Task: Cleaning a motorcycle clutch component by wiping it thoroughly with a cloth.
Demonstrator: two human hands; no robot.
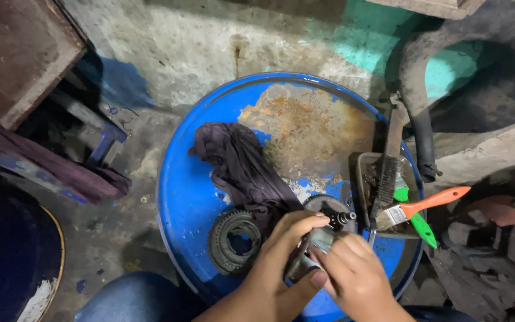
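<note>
Head cam: my left hand (281,262) and right hand (353,274) both closed around a small metal part (320,241), lower centre. Dark rag (239,164) and toothed gear ring (233,238) just left on the rusty blue drum lid (192,197). Tray (362,179) with wire brush (388,161) and orange-handled paintbrush (430,203) crowds the right edge. Concrete floor (168,53) above; lid's upper half open.

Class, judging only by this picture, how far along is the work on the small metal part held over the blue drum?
Done: a toothed gear ring lies loose on the blue drum.
In hand: the left hand and right hand both grip a small metal part, beside the dark rag.
Left: the brushes rest unused in the tray.
</note>
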